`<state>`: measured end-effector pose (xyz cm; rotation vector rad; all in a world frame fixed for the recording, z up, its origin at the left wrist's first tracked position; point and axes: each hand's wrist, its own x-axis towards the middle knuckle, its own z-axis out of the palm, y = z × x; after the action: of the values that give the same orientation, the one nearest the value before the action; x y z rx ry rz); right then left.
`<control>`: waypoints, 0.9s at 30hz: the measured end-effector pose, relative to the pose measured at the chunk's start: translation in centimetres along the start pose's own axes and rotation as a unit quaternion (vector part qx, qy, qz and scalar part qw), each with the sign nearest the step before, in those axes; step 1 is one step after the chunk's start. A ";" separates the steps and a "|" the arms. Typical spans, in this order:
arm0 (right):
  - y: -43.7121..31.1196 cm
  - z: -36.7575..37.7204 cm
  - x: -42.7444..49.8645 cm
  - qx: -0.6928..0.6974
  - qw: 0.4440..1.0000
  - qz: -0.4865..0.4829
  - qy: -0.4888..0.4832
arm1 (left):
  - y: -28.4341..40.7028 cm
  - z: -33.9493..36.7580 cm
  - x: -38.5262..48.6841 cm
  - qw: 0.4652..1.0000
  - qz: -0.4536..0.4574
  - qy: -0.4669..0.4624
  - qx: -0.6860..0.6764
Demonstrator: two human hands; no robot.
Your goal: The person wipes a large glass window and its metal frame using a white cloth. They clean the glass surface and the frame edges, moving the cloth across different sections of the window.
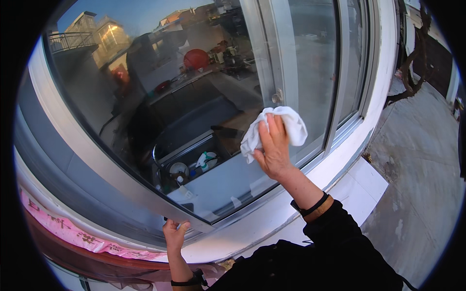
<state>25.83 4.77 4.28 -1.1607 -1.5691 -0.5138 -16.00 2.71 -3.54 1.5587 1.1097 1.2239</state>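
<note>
My right hand (273, 152) presses a bunched white cloth (295, 125) against the sliding window, near the inner edge of its glass pane (189, 120). Its fingers are spread over the cloth. Low on the left, my left hand (175, 232) grips the bottom corner of the metal window frame (109, 171), thumb on the near face, other fingers partly hidden behind it. A round metal latch (277, 96) sits on the upright just above the cloth.
Behind the glass are a sink (189, 165) with a faucet, a spray bottle and dishes, and a red round object (196, 59). A white sill (247, 218) runs below the window. Pink printed cloth (83, 236) lies lower left. At right are concrete ground (411, 174) and a twisted trunk (411, 83).
</note>
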 end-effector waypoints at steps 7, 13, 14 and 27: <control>-0.7 1.7 -7.5 -0.033 0.991 -0.071 -0.110 | -0.6 -0.6 -1.0 0.999 0.017 0.036 -0.014; -1.2 1.0 -5.6 -0.039 0.985 -0.106 -0.132 | 0.6 -0.3 -0.8 1.000 -0.014 0.017 -0.012; -1.5 0.4 -3.6 -0.015 0.984 -0.122 -0.127 | 1.2 -0.1 -0.8 0.998 -0.052 0.030 -0.003; -15.4 0.0 14.9 0.125 0.923 -0.359 -0.062 | 10.4 8.9 -1.1 0.814 0.326 0.364 0.316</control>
<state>13.03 4.26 21.48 -0.3975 -2.0957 -0.6905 -5.96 -1.76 4.65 2.1475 1.6501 2.2025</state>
